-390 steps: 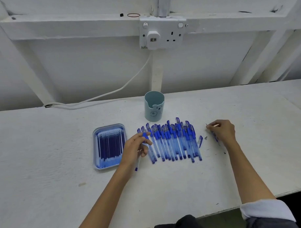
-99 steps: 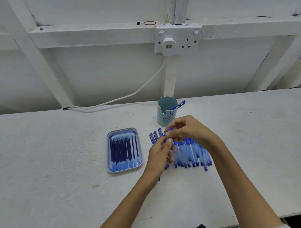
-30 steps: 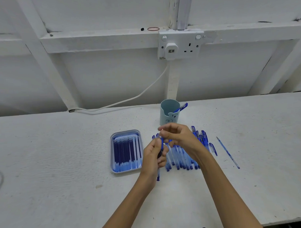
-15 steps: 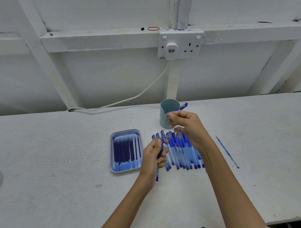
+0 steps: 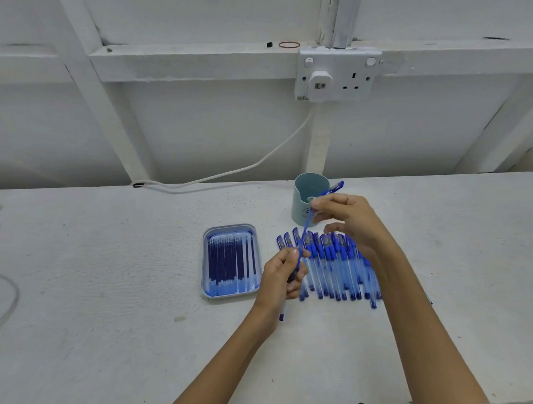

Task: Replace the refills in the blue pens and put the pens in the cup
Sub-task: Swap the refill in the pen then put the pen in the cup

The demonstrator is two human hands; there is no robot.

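My left hand (image 5: 282, 276) grips a blue pen barrel (image 5: 282, 315) whose lower end sticks out below the wrist. My right hand (image 5: 349, 218) pinches the upper end of a thin blue refill (image 5: 307, 227), which slants down into the barrel's top at my left fingers. Several blue pens (image 5: 334, 266) lie in a row on the table under my right forearm. The pale teal cup (image 5: 301, 206) stands just behind my right hand, and one blue pen (image 5: 337, 186) leans out over its right rim.
A small blue tray (image 5: 204, 264) holding several dark refills sits to the left of my left hand. A white cable (image 5: 228, 173) runs along the wall's foot up to a double socket (image 5: 338, 75). The white table's front edge lies near my body.
My right hand has moved up and to the right, away from my left hand and toward the cup. A refill now stretches between the two hands. The left hand has stayed in place.
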